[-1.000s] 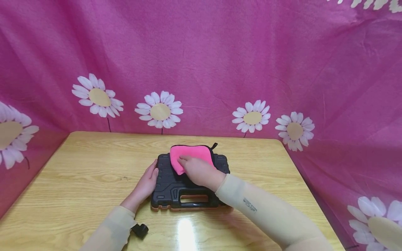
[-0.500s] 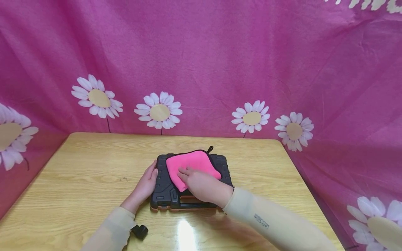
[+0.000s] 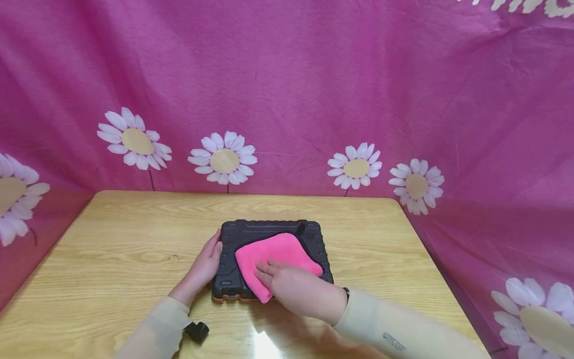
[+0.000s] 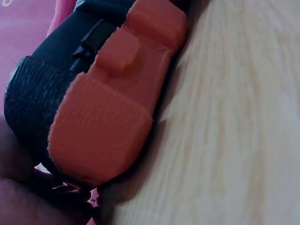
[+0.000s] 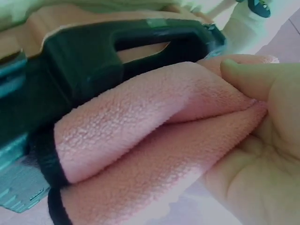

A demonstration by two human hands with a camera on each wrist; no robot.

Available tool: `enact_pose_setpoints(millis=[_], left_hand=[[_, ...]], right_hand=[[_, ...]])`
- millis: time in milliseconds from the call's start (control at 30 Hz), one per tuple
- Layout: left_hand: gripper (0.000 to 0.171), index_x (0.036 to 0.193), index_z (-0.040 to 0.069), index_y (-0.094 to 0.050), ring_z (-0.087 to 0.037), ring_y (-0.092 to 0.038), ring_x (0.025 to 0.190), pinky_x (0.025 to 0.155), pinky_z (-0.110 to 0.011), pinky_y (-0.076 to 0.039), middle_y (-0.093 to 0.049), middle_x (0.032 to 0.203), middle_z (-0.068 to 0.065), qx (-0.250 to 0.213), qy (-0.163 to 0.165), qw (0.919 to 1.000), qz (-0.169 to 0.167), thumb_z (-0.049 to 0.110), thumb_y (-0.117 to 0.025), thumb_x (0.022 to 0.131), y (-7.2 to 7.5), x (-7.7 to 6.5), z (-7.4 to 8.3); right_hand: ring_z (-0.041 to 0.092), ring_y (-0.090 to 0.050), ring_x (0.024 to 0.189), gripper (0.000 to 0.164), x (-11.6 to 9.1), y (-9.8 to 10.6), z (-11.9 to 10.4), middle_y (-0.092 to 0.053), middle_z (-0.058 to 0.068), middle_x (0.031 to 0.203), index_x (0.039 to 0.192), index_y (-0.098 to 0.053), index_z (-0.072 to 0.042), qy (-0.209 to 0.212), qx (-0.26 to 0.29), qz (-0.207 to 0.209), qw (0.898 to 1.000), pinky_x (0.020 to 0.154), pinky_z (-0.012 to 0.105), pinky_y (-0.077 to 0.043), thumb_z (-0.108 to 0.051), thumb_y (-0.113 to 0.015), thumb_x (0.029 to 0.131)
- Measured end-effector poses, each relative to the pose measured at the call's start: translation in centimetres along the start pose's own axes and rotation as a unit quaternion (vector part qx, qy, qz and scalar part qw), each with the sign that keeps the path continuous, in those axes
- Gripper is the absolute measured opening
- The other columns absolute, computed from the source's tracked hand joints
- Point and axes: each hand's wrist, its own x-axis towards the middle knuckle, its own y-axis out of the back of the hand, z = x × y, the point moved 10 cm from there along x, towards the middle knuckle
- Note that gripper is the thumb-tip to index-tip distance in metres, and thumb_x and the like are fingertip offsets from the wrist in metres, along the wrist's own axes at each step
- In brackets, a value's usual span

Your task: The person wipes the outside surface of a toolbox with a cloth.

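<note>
A black plastic carrying case [image 3: 269,227] with an orange base [image 4: 103,131] lies flat on the wooden table. My left hand [image 3: 204,267] rests along its left side, fingers fairly straight, touching the edge. Over the lid spreads a pink cloth [image 3: 280,249] with black edging, one corner reaching past the case's front edge. My right hand [image 3: 298,291] presses on the cloth from above at the front. In the right wrist view the cloth bunches into folds between thumb and palm, beside the case's handle [image 5: 145,33]. From the head, the cloth and right hand hide the handle.
The wooden table [image 3: 134,249] extends around the case. A pink curtain [image 3: 287,89] with white daisies hangs behind and at both sides. A small black device [image 3: 197,331] sits at the left wrist.
The right hand has drawn the cloth from the back of the lid toward the front edge, spreading it over the handle. The left hand keeps its place on the case.
</note>
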Motion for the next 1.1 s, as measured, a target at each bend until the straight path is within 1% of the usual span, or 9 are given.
enact_pose_setpoints(millis=[133, 300, 433, 533, 667, 833, 967, 1100], left_hand=[[0.057, 0.164, 0.0, -0.011, -0.046, -0.01, 0.157, 0.128, -0.058, -0.011, -0.012, 0.169, -0.028, 0.0, 0.002, 1.0, 0.0, 0.023, -0.022, 0.114, 0.1, 0.0, -0.1], [0.057, 0.164, 0.0, -0.011, -0.046, -0.01, 0.157, 0.128, -0.058, -0.012, -0.012, 0.169, -0.029, 0.001, 0.0, 1.0, 0.0, 0.022, -0.022, 0.114, 0.1, 0.1, -0.2], [0.056, 0.164, -0.001, -0.011, -0.046, -0.01, 0.157, 0.128, -0.058, -0.012, -0.012, 0.169, -0.029, 0.002, -0.002, 1.0, -0.001, 0.022, -0.022, 0.114, 0.1, 0.1, -0.2], [0.056, 0.164, -0.001, -0.011, -0.046, -0.01, 0.157, 0.128, -0.058, -0.012, -0.012, 0.169, -0.029, -0.001, -0.003, 1.0, -0.002, 0.022, -0.023, 0.114, 0.1, 0.1, -0.3], [0.056, 0.164, 0.0, -0.011, -0.046, -0.01, 0.157, 0.128, -0.058, -0.012, -0.012, 0.169, -0.028, -0.006, -0.005, 1.0, -0.004, 0.023, -0.023, 0.114, 0.1, 0.2, -0.3], [0.057, 0.165, 0.002, -0.011, -0.045, -0.009, 0.158, 0.128, -0.058, -0.012, -0.012, 0.17, -0.027, -0.009, 0.002, 0.9999, -0.007, 0.024, -0.024, 0.114, 0.0, 0.1, -0.3], [0.057, 0.165, 0.001, -0.011, -0.045, -0.01, 0.157, 0.128, -0.058, -0.012, -0.012, 0.17, -0.027, -0.009, 0.0, 0.9999, -0.007, 0.023, -0.024, 0.114, 0.0, 0.0, -0.1], [0.056, 0.164, 0.0, -0.012, -0.045, -0.01, 0.157, 0.128, -0.058, -0.011, -0.012, 0.17, -0.027, -0.009, -0.004, 0.9999, -0.006, 0.022, -0.025, 0.114, 0.0, -0.1, 0.1]], right_hand=[[0.018, -0.048, 0.146, 0.051, -0.8, 0.1, -0.5, -0.047, -0.001, 0.161, 0.154, -0.049, -0.013, 0.005, 0.015, 0.01, 1.0, 0.118, 0.028, -0.041, -0.007, -0.056, 0.104], [0.017, -0.047, 0.147, 0.054, -1.5, -0.3, -0.8, -0.046, -0.003, 0.161, 0.155, -0.048, -0.016, 0.007, 0.041, 0.004, 0.999, 0.118, 0.028, -0.042, -0.006, -0.058, 0.103], [0.017, -0.047, 0.147, 0.055, -1.8, -0.4, -1.0, -0.046, -0.003, 0.161, 0.155, -0.048, -0.015, 0.015, 0.041, 0.01, 0.999, 0.118, 0.027, -0.042, -0.003, -0.058, 0.102], [0.017, -0.047, 0.147, 0.058, -1.9, -0.4, -0.9, -0.045, -0.002, 0.162, 0.155, -0.048, -0.015, 0.018, 0.042, 0.017, 0.999, 0.118, 0.028, -0.042, 0.001, -0.058, 0.1], [0.016, -0.046, 0.147, 0.06, -1.9, -0.4, -0.4, -0.045, -0.004, 0.162, 0.155, -0.048, -0.016, 0.017, 0.054, 0.019, 0.998, 0.118, 0.026, -0.042, 0.004, -0.058, 0.099], [0.014, -0.048, 0.145, 0.055, -1.6, -0.1, 0.5, -0.049, -0.004, 0.159, 0.152, -0.053, -0.016, 0.016, 0.057, 0.029, 0.998, 0.116, 0.023, -0.042, 0.001, -0.058, 0.1], [0.015, -0.05, 0.144, 0.053, -1.1, 0.0, 1.5, -0.053, -0.002, 0.156, 0.15, -0.055, -0.015, 0.008, 0.077, 0.031, 0.997, 0.114, 0.023, -0.045, 0.002, -0.058, 0.1], [0.016, -0.052, 0.143, 0.049, -0.3, -0.1, 2.7, -0.056, 0.001, 0.154, 0.148, -0.057, -0.013, -0.004, 0.097, 0.031, 0.995, 0.116, 0.026, -0.044, 0.001, -0.057, 0.101]])
